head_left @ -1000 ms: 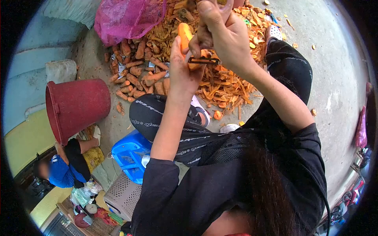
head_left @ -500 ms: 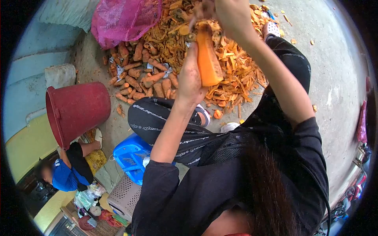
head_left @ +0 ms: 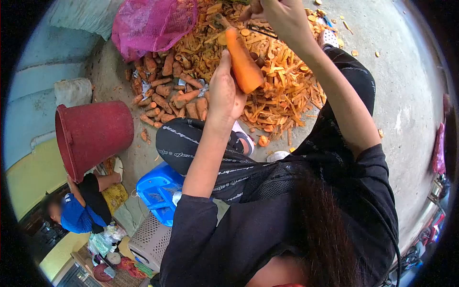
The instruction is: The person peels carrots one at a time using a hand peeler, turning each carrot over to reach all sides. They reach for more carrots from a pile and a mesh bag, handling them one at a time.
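Note:
My left hand (head_left: 226,91) holds a large, mostly peeled carrot (head_left: 245,64) upright, its narrow dark-tipped end pointing away from me. Above and right of the carrot, my right hand (head_left: 279,16) is closed around the handle of a dark peeler (head_left: 263,31), whose blade is off the carrot. Beneath both hands spreads a heap of orange peelings (head_left: 282,91). Unpeeled, soil-covered carrots (head_left: 162,90) lie to the left of the heap.
A pink mesh bag (head_left: 153,24) lies at the upper left. Left of my knee are a red bucket (head_left: 98,136) and a blue plastic container (head_left: 160,191). Another person in blue (head_left: 79,213) sits at the lower left. Grey floor (head_left: 406,95) extends right.
The peeler has come off the carrot, and my right hand has moved slightly up. The carrot has shifted left and turned a little in my left hand.

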Action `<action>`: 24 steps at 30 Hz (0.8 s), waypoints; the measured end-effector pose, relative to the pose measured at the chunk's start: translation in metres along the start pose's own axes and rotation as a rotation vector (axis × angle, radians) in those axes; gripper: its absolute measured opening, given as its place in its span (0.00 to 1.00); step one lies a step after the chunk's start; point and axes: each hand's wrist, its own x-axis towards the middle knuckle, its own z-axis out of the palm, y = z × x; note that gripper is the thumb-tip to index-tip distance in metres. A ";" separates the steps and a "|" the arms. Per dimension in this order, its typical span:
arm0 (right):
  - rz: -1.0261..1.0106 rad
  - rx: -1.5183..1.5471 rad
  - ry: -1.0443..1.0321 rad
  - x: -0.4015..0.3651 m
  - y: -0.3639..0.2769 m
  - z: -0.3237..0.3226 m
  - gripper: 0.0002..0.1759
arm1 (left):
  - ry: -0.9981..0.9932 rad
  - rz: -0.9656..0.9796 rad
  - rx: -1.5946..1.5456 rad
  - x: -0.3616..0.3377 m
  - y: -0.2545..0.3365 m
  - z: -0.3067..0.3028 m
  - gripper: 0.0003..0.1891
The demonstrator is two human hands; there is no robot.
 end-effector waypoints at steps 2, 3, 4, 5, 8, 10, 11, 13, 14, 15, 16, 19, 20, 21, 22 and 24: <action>0.009 0.210 -0.010 0.000 -0.006 0.000 0.20 | -0.016 -0.022 -0.018 0.001 0.001 -0.004 0.20; 0.016 0.316 -0.014 0.000 -0.012 0.002 0.20 | -0.024 -0.034 -0.027 0.002 0.002 -0.008 0.20; 0.109 0.377 0.010 -0.002 -0.020 0.004 0.20 | -0.071 -0.055 -0.033 0.003 0.004 -0.011 0.20; 0.201 0.441 0.041 -0.003 -0.029 0.007 0.21 | -0.032 -0.036 -0.032 0.004 0.005 -0.011 0.20; 0.222 0.369 0.044 -0.012 -0.014 0.005 0.21 | -0.026 -0.016 -0.069 0.006 0.007 -0.012 0.20; 0.176 0.314 0.045 -0.024 -0.017 0.017 0.21 | -0.184 -0.050 -0.148 0.013 0.007 -0.025 0.17; 0.156 0.287 0.048 -0.032 -0.021 0.025 0.21 | -0.100 -0.052 -0.128 0.011 0.005 -0.022 0.19; 0.194 0.356 0.007 -0.041 -0.013 0.034 0.21 | 0.061 -0.057 -0.088 0.000 0.011 0.005 0.22; 0.237 0.313 0.011 -0.043 -0.012 0.037 0.21 | -0.030 -0.071 -0.171 0.001 0.008 -0.003 0.23; 0.279 0.271 0.015 -0.045 -0.013 0.040 0.22 | -0.075 -0.082 -0.207 0.002 0.006 -0.009 0.23; 0.261 0.296 -0.001 -0.046 -0.009 0.039 0.22 | -0.120 -0.090 -0.244 0.004 0.004 -0.014 0.23; 0.225 0.339 -0.038 -0.048 -0.001 0.041 0.22 | -0.196 -0.074 -0.238 0.001 0.005 -0.015 0.21; 0.221 0.332 -0.036 -0.047 -0.001 0.041 0.22 | -0.168 -0.061 -0.196 0.003 0.004 -0.020 0.19; 0.219 0.325 -0.032 -0.047 -0.002 0.041 0.22 | -0.137 -0.050 -0.154 0.004 0.002 -0.023 0.18; 0.229 0.302 -0.015 -0.047 -0.006 0.042 0.22 | -0.117 -0.047 -0.144 0.005 0.002 -0.023 0.18; 0.248 0.256 0.019 -0.046 -0.015 0.044 0.22 | -0.078 -0.040 -0.123 0.007 0.001 -0.023 0.17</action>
